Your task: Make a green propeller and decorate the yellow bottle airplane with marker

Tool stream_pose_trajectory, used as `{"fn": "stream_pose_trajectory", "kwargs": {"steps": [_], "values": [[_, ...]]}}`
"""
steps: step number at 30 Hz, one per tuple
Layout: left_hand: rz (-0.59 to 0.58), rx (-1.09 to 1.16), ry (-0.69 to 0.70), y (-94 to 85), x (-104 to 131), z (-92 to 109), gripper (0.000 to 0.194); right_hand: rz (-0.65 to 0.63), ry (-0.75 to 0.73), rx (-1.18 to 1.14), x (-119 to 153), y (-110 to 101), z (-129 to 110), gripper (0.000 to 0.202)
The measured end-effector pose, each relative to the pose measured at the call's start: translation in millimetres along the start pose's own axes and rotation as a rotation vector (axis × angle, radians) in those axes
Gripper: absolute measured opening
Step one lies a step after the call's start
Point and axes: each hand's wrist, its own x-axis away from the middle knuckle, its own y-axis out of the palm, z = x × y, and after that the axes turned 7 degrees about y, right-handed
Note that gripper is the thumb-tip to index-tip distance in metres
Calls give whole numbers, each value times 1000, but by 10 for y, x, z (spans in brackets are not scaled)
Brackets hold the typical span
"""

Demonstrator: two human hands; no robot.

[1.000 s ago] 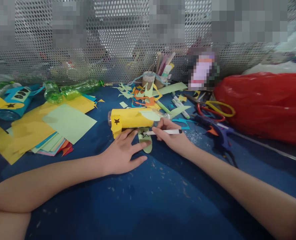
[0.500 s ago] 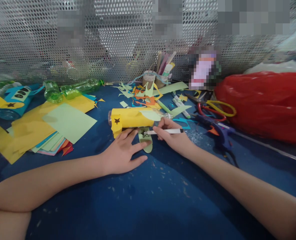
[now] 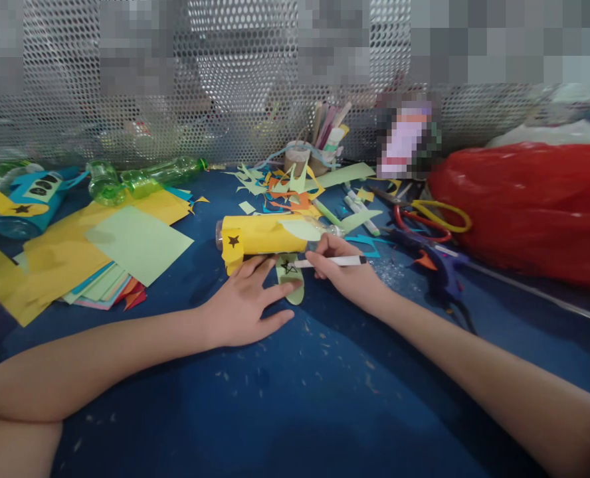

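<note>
A bottle wrapped in yellow paper (image 3: 262, 234) lies on its side on the blue table, with a black star on its yellow flap. From it a light green paper strip (image 3: 296, 294) with a star outline extends towards me. My left hand (image 3: 248, 302) lies flat with fingers spread, one fingertip on the green strip and others near the bottle. Pinched in my right hand (image 3: 345, 269) is a white marker (image 3: 337, 261), its tip at the star outline.
Coloured paper sheets (image 3: 140, 242) and green bottles (image 3: 163, 178) lie left. Paper scraps (image 3: 290, 192) and a pen holder (image 3: 297, 158) stand behind the wrapped bottle. To the right are scissors (image 3: 424, 224), a blue glue gun (image 3: 444, 265) and a red bag (image 3: 529, 212).
The marker has shifted very slightly at the star outline. My left hand and the wrapped bottle have not visibly moved.
</note>
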Motion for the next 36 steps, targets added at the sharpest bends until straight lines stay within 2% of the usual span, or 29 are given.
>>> {"fn": "stream_pose_trajectory", "kwargs": {"steps": [17,24,36], "values": [[11,-7,2,18,8,-4,48,-10,-7,-21,9,-6,-18,26],[6,-6,0,13,8,-3,48,76,19,-63,25,-17,-39,26],[14,-16,10,16,6,-4,48,26,40,-66,-3,-9,-16,25]]}}
